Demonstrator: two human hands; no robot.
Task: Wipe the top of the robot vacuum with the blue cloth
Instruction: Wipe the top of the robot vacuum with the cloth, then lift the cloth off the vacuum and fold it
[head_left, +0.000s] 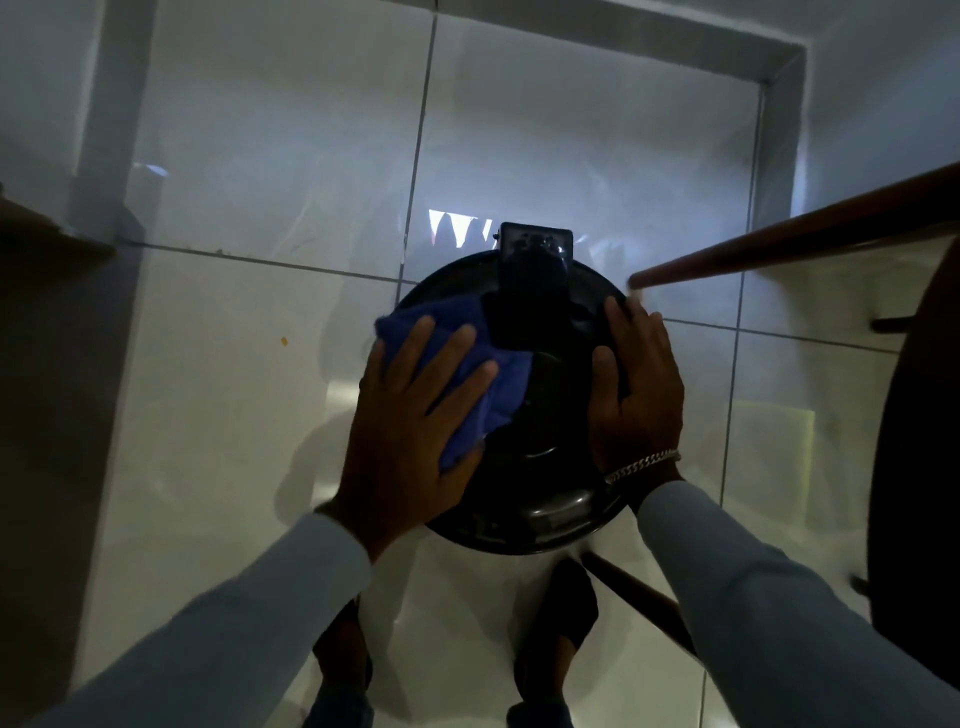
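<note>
A round black robot vacuum (550, 441) sits on the glossy white tiled floor directly below me. The blue cloth (501, 387) lies on the left part of its top. My left hand (410, 415) presses flat on the cloth with fingers spread. My right hand (636, 389) rests flat on the vacuum's right edge, fingers together, a silver bracelet at the wrist. A dark rectangular raised part (532, 280) stands at the vacuum's far side.
A brown wooden rail or leg (800, 236) slants in from the right, close to my right hand. Another wooden leg (639, 597) runs under the vacuum's near right. A dark round piece of furniture (919, 441) stands at the right edge. My feet (556, 623) are below.
</note>
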